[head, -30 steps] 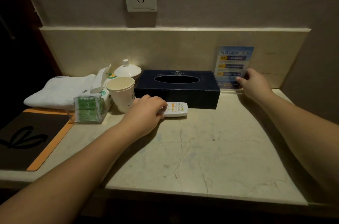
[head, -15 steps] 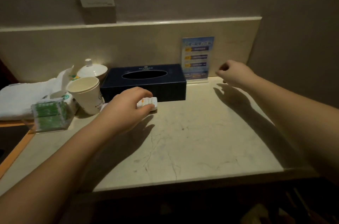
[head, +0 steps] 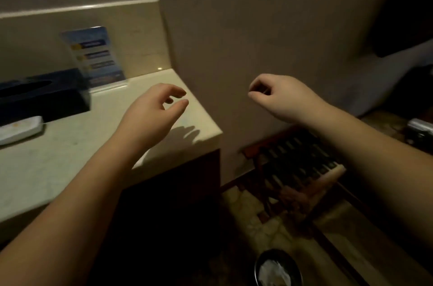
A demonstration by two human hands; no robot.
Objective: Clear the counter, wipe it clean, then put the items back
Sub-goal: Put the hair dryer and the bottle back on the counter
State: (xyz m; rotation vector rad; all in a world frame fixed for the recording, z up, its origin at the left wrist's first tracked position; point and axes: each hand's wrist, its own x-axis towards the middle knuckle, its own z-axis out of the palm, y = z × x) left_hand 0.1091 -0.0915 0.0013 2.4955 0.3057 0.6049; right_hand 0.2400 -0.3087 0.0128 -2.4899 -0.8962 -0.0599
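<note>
smooth marble counter, boxy tissue box, empty hands

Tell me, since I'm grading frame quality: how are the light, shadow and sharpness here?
Head view: dim and warm; left hand casts a fingered shadow on the counter; the sign is blurred, its text unreadable; small glare on the backsplash; floor murky.
</note>
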